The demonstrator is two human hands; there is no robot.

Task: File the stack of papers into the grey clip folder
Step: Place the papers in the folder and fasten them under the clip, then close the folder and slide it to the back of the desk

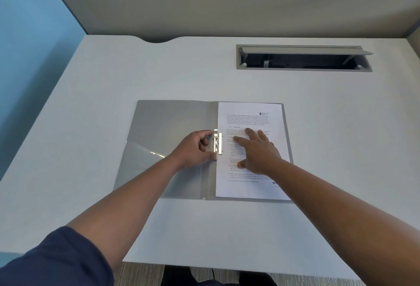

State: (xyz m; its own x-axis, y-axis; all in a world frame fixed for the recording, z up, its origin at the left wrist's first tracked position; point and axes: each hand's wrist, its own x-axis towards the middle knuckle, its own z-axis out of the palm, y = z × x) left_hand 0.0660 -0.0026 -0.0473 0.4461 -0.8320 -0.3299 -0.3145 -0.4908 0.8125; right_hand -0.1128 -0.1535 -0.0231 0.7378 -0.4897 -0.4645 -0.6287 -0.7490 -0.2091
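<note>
The grey clip folder point(163, 126) lies spread flat in the middle of the white desk. The stack of printed papers point(250, 115) rests on its right half, left edge against the spine. A metal clip point(217, 144) sits along the spine at mid-height. My left hand point(195, 151) curls around that clip, thumb and fingers pinching its upper and lower ends. My right hand point(259, 149) lies flat on the papers with fingers spread, pressing them down. The text beneath that hand is hidden.
The white desk point(113, 76) has an open grey cable tray point(304, 58) recessed at the back right and a curved cutout point(159, 39) at the back edge. A beige partition stands behind, a blue wall at left. The near desk edge lies close to my body.
</note>
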